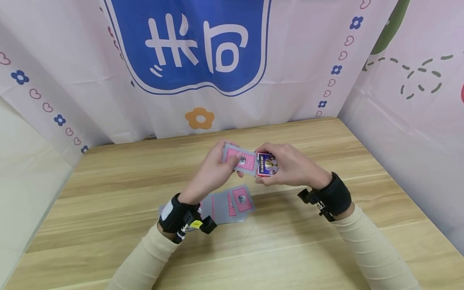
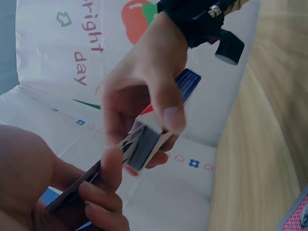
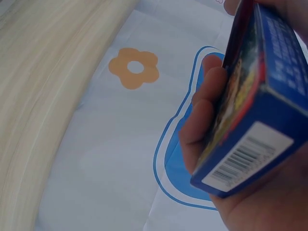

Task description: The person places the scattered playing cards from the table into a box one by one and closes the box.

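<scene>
1. Pinching a stack of cards (image 1: 248,162), the left hand (image 1: 214,169) sets its thumb on top and curled fingers beneath, probably keeping the edges together.
2. Curled round the card box (image 1: 266,165), the right hand (image 1: 294,166) holds its open end toward the stack, seemingly to line them up; any overlap is hard to tell.
3. Overlapping loose cards (image 1: 222,209) lie on the bench (image 1: 108,193) beside the left wrist, perhaps leaving both hands free.
</scene>
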The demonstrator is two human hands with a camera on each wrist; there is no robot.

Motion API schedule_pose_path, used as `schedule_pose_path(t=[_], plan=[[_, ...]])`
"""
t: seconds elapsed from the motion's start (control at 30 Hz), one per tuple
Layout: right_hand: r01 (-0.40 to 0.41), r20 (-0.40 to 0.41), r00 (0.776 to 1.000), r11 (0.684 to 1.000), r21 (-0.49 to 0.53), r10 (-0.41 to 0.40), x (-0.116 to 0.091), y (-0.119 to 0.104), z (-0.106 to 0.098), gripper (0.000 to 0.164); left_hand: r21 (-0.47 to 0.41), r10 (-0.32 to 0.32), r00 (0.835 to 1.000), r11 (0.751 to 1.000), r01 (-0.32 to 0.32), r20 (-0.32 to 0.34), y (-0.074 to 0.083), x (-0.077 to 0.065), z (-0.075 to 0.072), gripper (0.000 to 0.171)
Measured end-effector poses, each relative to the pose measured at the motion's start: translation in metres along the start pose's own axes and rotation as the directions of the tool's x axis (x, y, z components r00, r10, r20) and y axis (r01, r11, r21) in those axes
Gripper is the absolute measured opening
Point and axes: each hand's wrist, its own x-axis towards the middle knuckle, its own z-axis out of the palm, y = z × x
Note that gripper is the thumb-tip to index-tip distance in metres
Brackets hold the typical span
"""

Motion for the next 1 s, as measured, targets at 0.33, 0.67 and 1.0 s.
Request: schedule_pose_path(t=[0.33,0.67,1.0], plan=[[0.039,-0.022,0.999,0.999,-0.024,-0.039,0.001,-0.001,0.002,0.067,0.054,0.021,0.997,0.998,-0.026,0.08,-0.006,0.0,0.024,0.032],[0.023,-0.042,0.999,1.0,0.005,-0.022,-0.001,0.001,-0.005,0.068,0.123,-0.032,0.999,0.992,0.027,0.031,0.001,0.0,0.001,0.024],[0.071,-0.037,0.997,0.997,0.017,-0.071,-0.002,-0.006,-0.002,0.065,0.166,-0.003,0.994,0.986,-0.016,0.113,-0.004,0.002,0.012,0.022]])
